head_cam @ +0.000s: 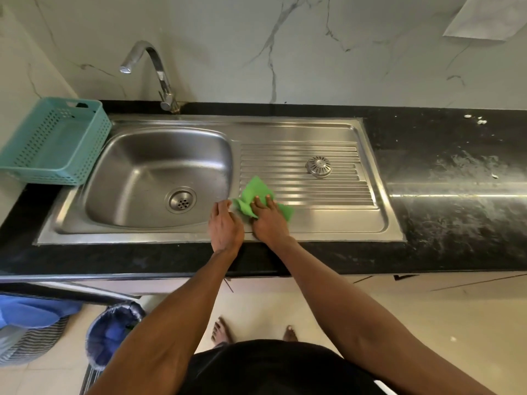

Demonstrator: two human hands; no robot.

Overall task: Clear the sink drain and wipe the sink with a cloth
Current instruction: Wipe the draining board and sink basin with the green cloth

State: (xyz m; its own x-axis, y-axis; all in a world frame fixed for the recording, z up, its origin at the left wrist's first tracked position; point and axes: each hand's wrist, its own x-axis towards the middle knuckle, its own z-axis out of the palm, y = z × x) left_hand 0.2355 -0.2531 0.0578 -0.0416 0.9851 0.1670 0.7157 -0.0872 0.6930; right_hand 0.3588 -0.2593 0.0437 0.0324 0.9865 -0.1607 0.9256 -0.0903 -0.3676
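On the near left of the ribbed drainboard [308,178], we press the green cloth [256,192] flat under the right hand [266,216], fingers spread, left hand [225,226] loosely curled empty beside it, and wipe along the ribs.

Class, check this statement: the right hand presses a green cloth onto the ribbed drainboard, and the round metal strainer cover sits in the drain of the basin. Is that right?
Not quite. The strainer cover is not in the drain; it lies on the drainboard, to the right of the basin. The head view shows this. The right hand does press the green cloth onto the drainboard.
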